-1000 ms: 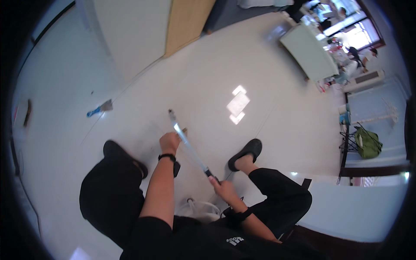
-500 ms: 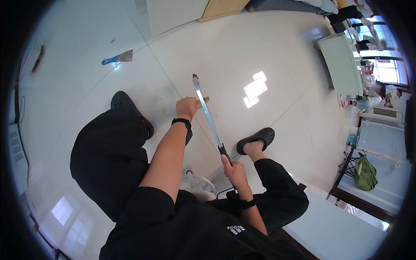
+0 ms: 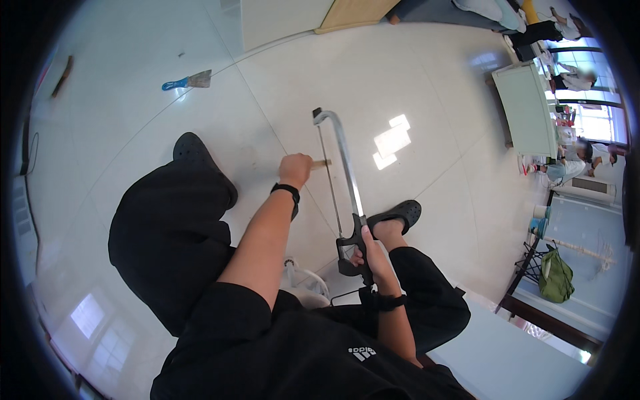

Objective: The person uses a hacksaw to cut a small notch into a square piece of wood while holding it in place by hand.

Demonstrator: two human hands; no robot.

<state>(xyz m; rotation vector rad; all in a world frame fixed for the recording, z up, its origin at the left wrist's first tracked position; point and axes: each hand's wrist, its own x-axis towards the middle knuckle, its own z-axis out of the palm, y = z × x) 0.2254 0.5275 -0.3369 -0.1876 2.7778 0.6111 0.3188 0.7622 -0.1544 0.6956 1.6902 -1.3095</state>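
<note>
In my right hand is the black handle of a hacksaw, its silver frame stretching away from me over the floor. The saw's thin blade faces left and crosses close to a small piece of wood; I cannot tell whether they touch. My left hand is closed around that wood, whose light-brown end sticks out to the right of my fist. The rest of the wood is hidden by my fingers.
A scraper with a blue handle lies on the tiled floor at the far left. A pale cabinet stands ahead. To the right are a light-green desk, people beyond it, and a green bag. My black clogs flank the work.
The hacksaw has turned in my right hand, so its frame now leans right and the blade shows apart from it. My left hand still grips the wood.
</note>
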